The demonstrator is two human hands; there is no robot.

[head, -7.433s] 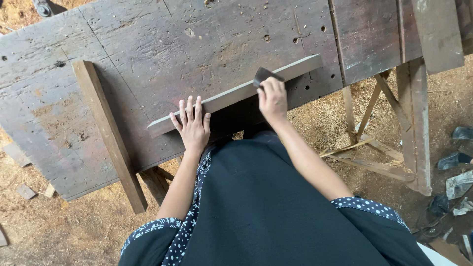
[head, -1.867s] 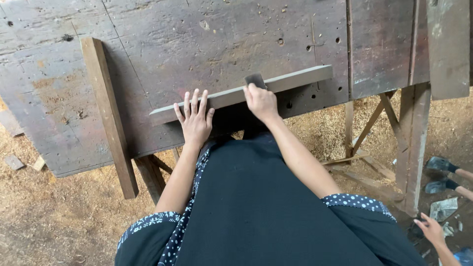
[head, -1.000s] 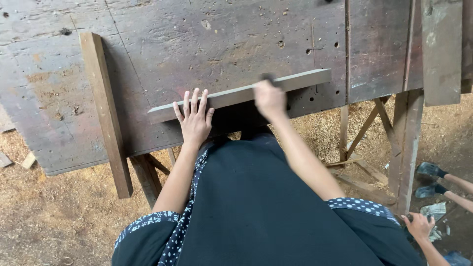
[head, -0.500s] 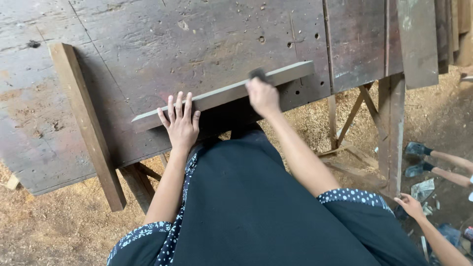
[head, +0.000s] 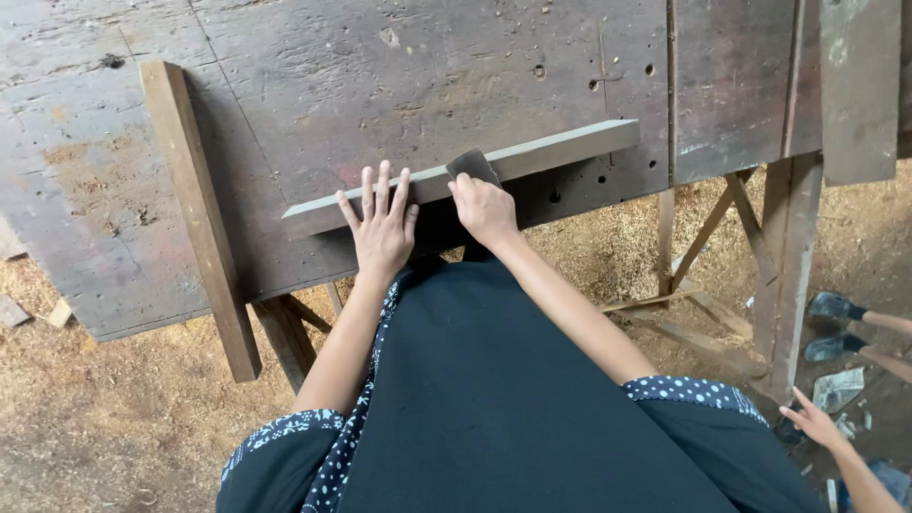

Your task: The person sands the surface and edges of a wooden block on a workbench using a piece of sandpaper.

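Your left hand lies flat and open on the long grey stick on the surface, while your right hand has a tight grip on a dark block.

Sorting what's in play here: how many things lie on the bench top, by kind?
Long grey wooden strip under the left hand: 1
Brown wooden batten: 1
Small dark sanding block in the right hand: 1
Total: 3

One workbench stood there, with two loose wooden strips on it: one grey, one brown. One dark block lay under one of two hands. Another person's hand and two feet showed.
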